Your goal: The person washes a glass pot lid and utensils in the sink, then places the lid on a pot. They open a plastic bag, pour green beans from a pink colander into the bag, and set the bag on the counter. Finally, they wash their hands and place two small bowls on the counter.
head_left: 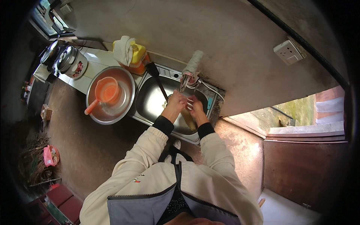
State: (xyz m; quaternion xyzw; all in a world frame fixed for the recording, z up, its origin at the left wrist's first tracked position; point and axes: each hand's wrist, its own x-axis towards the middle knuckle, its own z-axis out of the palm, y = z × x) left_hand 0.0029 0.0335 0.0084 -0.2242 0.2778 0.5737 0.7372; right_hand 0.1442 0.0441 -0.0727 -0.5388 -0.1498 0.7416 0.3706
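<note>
Both of my hands are over a stainless steel sink (146,97), close together below the wrapped faucet (192,64). My left hand (176,101) is bent at the near side of the faucet's end, its fingers largely hidden. Beside it, my right hand (196,105) has curled fingers around slim white pieces (189,104), whose kind I cannot tell. A black long-handled utensil (159,80) leans in the sink to the left of my hands. Under my wrists, a long pale brown thing (188,119) lies in the basin. A teal-handled item (209,103) rests at the right rim.
Left of the sink stands a metal basin (128,108) holding an orange dipper (106,90). Behind are a yellow and orange jug (139,57) with a cloth (123,49) and an enamel pot (74,64). A white cable (212,88) runs along the sink's right back corner.
</note>
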